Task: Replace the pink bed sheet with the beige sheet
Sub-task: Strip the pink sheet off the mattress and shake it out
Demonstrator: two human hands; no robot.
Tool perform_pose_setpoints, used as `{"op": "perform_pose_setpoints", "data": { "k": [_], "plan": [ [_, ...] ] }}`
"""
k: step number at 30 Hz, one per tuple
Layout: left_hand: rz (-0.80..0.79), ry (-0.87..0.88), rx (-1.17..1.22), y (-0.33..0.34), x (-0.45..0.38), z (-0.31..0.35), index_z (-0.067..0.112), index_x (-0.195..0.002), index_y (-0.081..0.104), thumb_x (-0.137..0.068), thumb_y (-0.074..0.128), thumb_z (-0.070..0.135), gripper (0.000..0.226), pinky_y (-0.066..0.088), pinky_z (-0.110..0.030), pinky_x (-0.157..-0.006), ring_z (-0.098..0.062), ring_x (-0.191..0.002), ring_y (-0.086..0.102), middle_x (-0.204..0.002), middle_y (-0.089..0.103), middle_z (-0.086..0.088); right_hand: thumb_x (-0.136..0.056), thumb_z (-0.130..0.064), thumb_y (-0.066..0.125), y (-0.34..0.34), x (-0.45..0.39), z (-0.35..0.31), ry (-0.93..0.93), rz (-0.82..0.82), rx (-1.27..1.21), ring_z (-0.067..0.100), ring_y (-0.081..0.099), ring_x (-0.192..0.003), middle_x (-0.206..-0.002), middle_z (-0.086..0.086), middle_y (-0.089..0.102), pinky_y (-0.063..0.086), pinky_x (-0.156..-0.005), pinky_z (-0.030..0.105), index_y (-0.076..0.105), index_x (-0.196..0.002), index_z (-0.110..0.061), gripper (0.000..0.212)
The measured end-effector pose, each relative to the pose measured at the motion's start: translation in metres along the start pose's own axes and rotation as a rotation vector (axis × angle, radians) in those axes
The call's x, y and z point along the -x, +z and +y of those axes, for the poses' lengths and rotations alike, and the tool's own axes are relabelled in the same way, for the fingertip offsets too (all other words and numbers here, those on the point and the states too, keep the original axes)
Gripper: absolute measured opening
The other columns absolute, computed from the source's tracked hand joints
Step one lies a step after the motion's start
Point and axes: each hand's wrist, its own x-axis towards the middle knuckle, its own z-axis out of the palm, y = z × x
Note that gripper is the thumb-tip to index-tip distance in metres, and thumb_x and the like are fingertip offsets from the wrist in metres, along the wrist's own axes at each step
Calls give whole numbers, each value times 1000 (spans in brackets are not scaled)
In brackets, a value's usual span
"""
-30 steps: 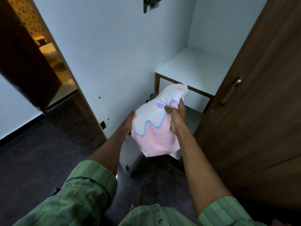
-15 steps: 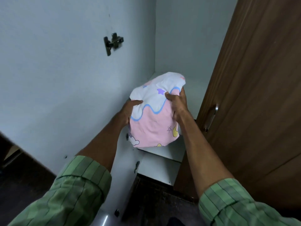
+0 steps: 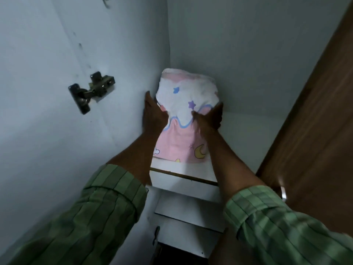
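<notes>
The pink sheet (image 3: 179,144), folded into a bundle with white top, stars, moons and a wavy blue line, stands on the white wardrobe shelf (image 3: 240,134), pushed toward the back left corner. My left hand (image 3: 152,115) holds its left side, between the bundle and the wardrobe's side wall, thumb on the front. My right hand (image 3: 209,119) grips its right side, thumb pressed into the fabric. No beige sheet is in view.
A metal hinge (image 3: 91,91) sticks out of the white panel on the left. The brown wardrobe door (image 3: 315,134) stands on the right. Lower white shelves (image 3: 185,205) step down below the bundle.
Both hands have lifted the bundle up and forward into the wardrobe; it now rests on the shelf near the back corner. The view has tilted upward.
</notes>
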Motion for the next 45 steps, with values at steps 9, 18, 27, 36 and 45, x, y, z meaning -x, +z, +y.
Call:
{"op": "perform_pose_setpoints", "data": {
  "k": [9, 18, 27, 36, 45],
  "plan": [
    [-622, 270, -559, 76, 46, -70, 17, -154, 44, -102, 55, 43, 58, 34, -44, -113, -30, -146, 40, -161, 40, -10, -99, -57, 48, 67, 10, 98, -82, -538, 793, 37, 0, -157, -171, 9, 2, -2, -125, 55, 14, -163, -30, 77],
    [-411, 301, -384, 26, 73, -48, 0, -123, 70, -85, 56, 34, 52, 56, -55, -88, -43, -105, 69, -119, 71, -20, -91, -46, 64, 52, 53, 87, -73, -319, 520, 37, 31, -148, -159, 16, 37, 21, -123, 48, 38, -153, -18, 72],
    [-326, 274, -371, -58, 176, -30, 21, -125, 69, -90, 66, 18, 36, 44, -40, -94, -23, -111, 67, -115, 75, 3, -89, -33, 72, -2, 173, 96, -210, -377, 312, 28, 50, -131, -137, 8, 58, 43, -108, 39, 52, -140, -16, 57],
    [-224, -3, -317, -154, 338, -53, 26, -121, 68, -90, 67, 12, 34, 52, -45, -97, -20, -103, 71, -110, 76, 5, -84, -36, 75, -47, 358, 106, -233, -615, 331, 20, 65, -105, -115, -6, 69, 54, -87, 33, 65, -110, -27, 30],
    [441, -460, -380, -299, 494, -73, 28, -90, 70, -83, 55, 10, 24, 55, -30, -73, -16, -84, 67, -94, 70, 11, -83, -34, 77, -35, 510, 66, -336, -896, 273, 16, 66, -91, -107, -11, 68, 54, -85, 34, 62, -101, -30, 23]
  ]
}}
